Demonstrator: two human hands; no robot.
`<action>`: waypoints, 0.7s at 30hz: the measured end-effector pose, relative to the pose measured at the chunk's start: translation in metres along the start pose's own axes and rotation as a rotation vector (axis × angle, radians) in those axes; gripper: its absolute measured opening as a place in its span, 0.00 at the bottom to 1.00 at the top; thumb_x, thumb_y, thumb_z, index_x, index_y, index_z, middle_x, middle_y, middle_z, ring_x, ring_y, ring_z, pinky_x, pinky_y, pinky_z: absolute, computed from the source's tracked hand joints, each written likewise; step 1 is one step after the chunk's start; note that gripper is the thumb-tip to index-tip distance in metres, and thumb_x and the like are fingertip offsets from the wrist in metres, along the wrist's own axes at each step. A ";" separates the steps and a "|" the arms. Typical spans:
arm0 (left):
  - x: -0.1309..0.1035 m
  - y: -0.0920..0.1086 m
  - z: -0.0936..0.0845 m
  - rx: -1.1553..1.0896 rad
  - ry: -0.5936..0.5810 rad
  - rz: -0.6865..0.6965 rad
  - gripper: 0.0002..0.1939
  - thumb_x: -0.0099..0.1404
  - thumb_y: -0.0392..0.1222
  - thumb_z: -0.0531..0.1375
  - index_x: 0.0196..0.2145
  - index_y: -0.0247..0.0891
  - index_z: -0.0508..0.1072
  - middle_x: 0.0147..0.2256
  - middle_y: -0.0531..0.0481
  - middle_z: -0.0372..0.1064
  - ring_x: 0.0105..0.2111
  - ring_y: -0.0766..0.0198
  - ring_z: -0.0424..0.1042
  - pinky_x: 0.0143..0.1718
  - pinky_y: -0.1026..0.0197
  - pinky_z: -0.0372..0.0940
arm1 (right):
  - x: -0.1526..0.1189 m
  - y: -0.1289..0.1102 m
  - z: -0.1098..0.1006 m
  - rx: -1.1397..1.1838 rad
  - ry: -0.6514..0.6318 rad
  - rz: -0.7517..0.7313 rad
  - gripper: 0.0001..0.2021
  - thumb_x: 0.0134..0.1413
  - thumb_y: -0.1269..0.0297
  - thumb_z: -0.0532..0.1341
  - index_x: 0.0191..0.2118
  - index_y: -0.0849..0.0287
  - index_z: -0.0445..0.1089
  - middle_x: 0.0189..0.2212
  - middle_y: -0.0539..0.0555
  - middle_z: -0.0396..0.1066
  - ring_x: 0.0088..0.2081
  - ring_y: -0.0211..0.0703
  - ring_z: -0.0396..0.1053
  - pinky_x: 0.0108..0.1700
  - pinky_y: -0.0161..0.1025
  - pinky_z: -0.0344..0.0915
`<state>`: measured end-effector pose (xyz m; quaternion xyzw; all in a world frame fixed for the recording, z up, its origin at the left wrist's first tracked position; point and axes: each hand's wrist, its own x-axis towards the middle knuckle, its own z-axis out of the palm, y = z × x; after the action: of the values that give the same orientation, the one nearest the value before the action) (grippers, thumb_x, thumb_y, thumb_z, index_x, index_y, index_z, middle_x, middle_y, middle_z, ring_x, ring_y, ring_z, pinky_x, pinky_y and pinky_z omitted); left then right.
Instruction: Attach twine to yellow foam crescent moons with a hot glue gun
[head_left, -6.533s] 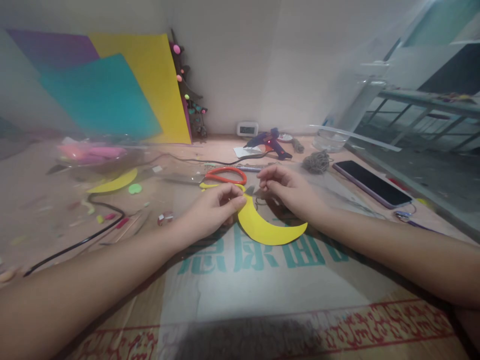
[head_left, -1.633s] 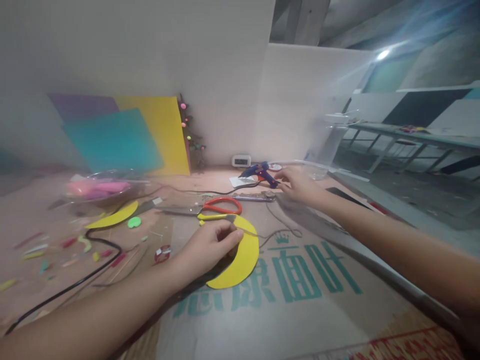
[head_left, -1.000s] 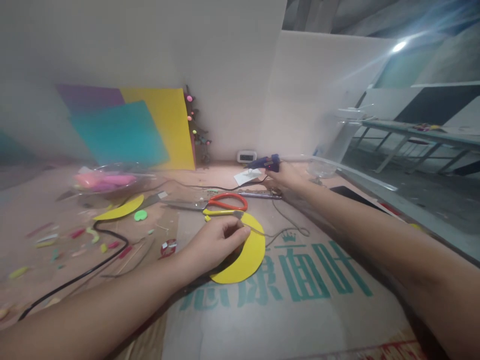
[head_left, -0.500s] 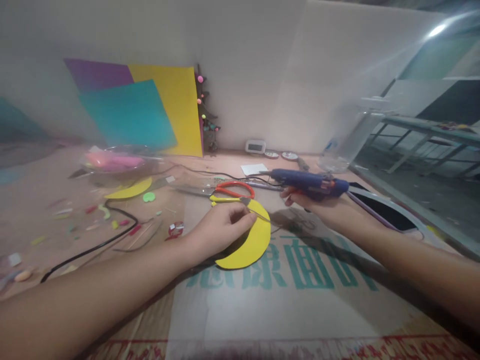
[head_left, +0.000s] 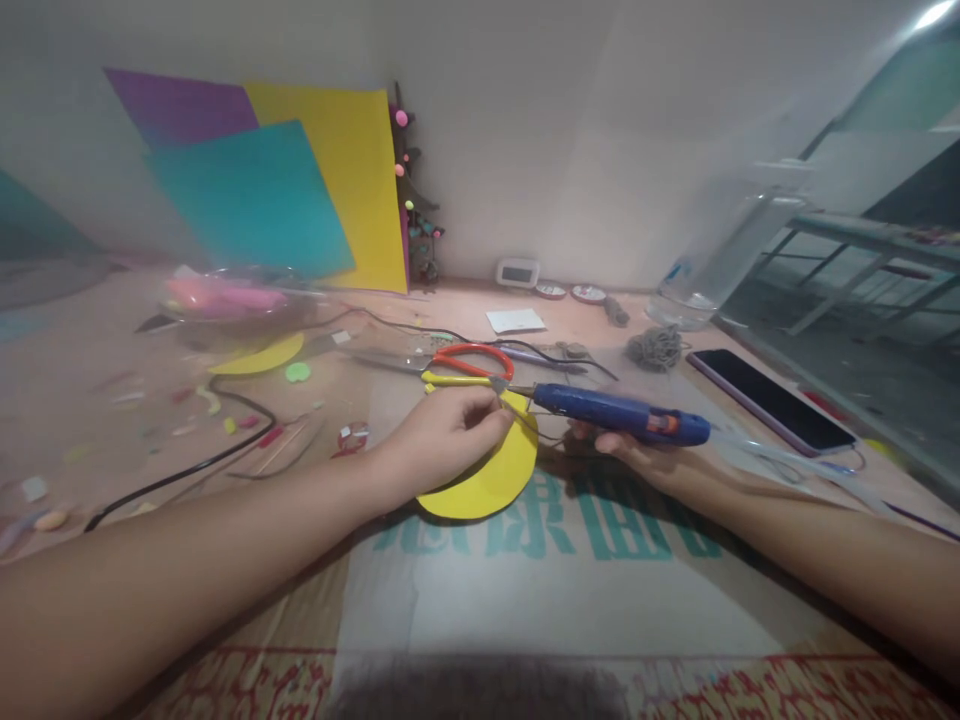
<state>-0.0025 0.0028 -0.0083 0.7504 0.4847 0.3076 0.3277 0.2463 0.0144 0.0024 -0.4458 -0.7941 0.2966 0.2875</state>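
My left hand point(head_left: 457, 430) rests on a yellow paper cutout point(head_left: 487, 485) with a rounded edge, its thumb and fingers pinched on a thin grey string point(head_left: 534, 425). The string trails to the right over the cutout. In my right hand point(head_left: 637, 455) is a blue hot glue gun point(head_left: 619, 410), lying nearly level. Its nozzle points left, close to the left fingertips at the top of the cutout. The left hand hides part of the cutout. Just beyond it lie scissors with red handles point(head_left: 474, 350) and a yellow-handled tool point(head_left: 461, 380), its far end partly hidden.
A ball of grey yarn point(head_left: 655, 348), a phone point(head_left: 769, 400) and a clear bottle point(head_left: 705, 260) are on the right. At left are a yellow crescent point(head_left: 259, 355), a black cable point(head_left: 195, 465), small scraps and a plastic bowl point(head_left: 232, 300). Coloured sheets point(head_left: 255, 200) lean on the wall.
My right hand has brought the glue gun down and toward me, and its nozzle now sits beside my left fingertips. The left hand keeps its pinch. The view has tilted slightly.
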 end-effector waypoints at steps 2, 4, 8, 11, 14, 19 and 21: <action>0.000 0.000 0.000 0.000 -0.006 0.004 0.16 0.66 0.46 0.52 0.23 0.37 0.65 0.21 0.55 0.60 0.22 0.67 0.59 0.24 0.64 0.51 | 0.001 -0.001 0.000 -0.032 -0.003 -0.016 0.13 0.52 0.50 0.63 0.30 0.54 0.69 0.28 0.53 0.72 0.32 0.49 0.72 0.35 0.45 0.70; -0.001 0.000 0.000 -0.012 -0.010 0.002 0.16 0.66 0.47 0.52 0.23 0.37 0.64 0.21 0.55 0.60 0.22 0.67 0.60 0.24 0.64 0.51 | 0.001 0.000 0.000 -0.027 0.024 0.021 0.12 0.53 0.51 0.62 0.30 0.54 0.68 0.28 0.53 0.72 0.31 0.48 0.71 0.35 0.45 0.69; -0.001 0.000 0.001 -0.042 -0.013 0.007 0.16 0.67 0.47 0.52 0.23 0.38 0.64 0.21 0.56 0.60 0.22 0.68 0.59 0.23 0.64 0.50 | 0.002 0.004 0.002 -0.029 0.033 0.070 0.14 0.51 0.48 0.62 0.29 0.53 0.68 0.27 0.53 0.72 0.30 0.49 0.70 0.34 0.46 0.68; -0.001 0.000 0.001 -0.029 -0.012 0.022 0.16 0.66 0.46 0.52 0.23 0.37 0.63 0.21 0.57 0.58 0.22 0.68 0.58 0.23 0.64 0.50 | 0.003 0.008 0.003 -0.049 0.024 0.056 0.15 0.51 0.46 0.62 0.29 0.53 0.66 0.27 0.53 0.72 0.30 0.49 0.70 0.33 0.46 0.68; 0.000 0.001 0.001 0.001 -0.011 0.034 0.15 0.66 0.44 0.52 0.23 0.37 0.63 0.21 0.57 0.57 0.22 0.69 0.57 0.24 0.64 0.50 | 0.003 0.008 0.003 -0.042 0.006 0.062 0.16 0.51 0.45 0.62 0.30 0.54 0.66 0.27 0.53 0.72 0.30 0.49 0.70 0.32 0.45 0.67; -0.001 0.002 0.000 0.048 0.007 0.069 0.15 0.66 0.43 0.52 0.23 0.37 0.62 0.21 0.57 0.56 0.22 0.69 0.56 0.24 0.64 0.49 | 0.003 0.007 0.004 -0.052 0.016 0.060 0.17 0.50 0.44 0.63 0.29 0.53 0.64 0.25 0.52 0.68 0.28 0.49 0.68 0.29 0.45 0.64; -0.001 0.002 0.000 0.060 0.006 0.070 0.15 0.66 0.43 0.52 0.23 0.37 0.62 0.21 0.57 0.56 0.22 0.69 0.56 0.24 0.64 0.49 | 0.004 0.010 0.005 -0.078 0.026 0.045 0.17 0.50 0.44 0.62 0.28 0.52 0.64 0.24 0.52 0.68 0.27 0.48 0.67 0.29 0.45 0.63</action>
<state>-0.0020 0.0015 -0.0069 0.7756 0.4680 0.3063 0.2926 0.2467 0.0211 -0.0072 -0.4783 -0.7911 0.2658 0.2734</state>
